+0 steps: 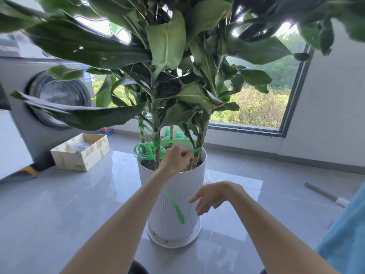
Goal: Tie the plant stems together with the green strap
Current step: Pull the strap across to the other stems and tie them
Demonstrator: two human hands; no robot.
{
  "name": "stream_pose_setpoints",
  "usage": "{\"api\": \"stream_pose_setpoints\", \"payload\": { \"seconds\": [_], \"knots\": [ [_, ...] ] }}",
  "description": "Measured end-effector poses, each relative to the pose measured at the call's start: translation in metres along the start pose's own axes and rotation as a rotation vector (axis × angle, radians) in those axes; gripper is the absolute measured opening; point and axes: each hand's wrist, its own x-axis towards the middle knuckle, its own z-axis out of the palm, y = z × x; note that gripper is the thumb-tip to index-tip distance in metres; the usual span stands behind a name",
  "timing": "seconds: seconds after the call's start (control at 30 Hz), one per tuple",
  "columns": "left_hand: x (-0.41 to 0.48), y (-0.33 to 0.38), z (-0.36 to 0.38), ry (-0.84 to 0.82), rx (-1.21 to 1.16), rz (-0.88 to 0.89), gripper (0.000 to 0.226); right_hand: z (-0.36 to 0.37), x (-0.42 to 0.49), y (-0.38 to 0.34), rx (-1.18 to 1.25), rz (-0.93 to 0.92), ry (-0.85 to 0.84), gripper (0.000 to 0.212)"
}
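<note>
Contact with the green strap (pixel 178 141) is made only by the left hand (pixel 174 159), whose thumb and forefinger are pinched on it just beside the right-side plant stems (pixel 197 161), above the rim of the white pot (pixel 185 179). The strap is seen passed around the stems, so its long axis there runs from left to right, with spare loops gathered at the left side of the pot. A loose tail (pixel 174 204) hangs down the near wall of the pot, below the left hand and just left of the fingertips of the right hand (pixel 211 196). The right hand is held open, fingers relaxed and a little spread, and nothing is gripped by it. It is judged that the tail is nearer to the right hand and must be lifted up toward the pinched point. Stickers on the washing machine (pixel 59 95) and small marks on the saucer (pixel 173 244) cannot be read.
</note>
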Motion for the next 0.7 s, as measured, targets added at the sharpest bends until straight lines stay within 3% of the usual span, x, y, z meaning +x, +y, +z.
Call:
{"api": "stream_pose_setpoints", "payload": {
  "seconds": [0.33, 0.5, 0.7],
  "knots": [
    [-0.02, -0.011, -0.029, 0.117, 0.157, 0.005, 0.026, -0.006, 0.001, -0.008, 0.032, 0.116, 0.504, 0.043],
    [-0.026, -0.02, -0.044, 0.18, 0.126, -0.041, 0.021, -0.006, -0.001, -0.009, 0.258, 0.165, 0.793, 0.04],
    [-0.028, -0.031, -0.055, 0.242, 0.132, -0.077, 0.023, -0.013, -0.004, -0.022, 0.568, -0.036, 1.103, 0.044]
  ]
}}
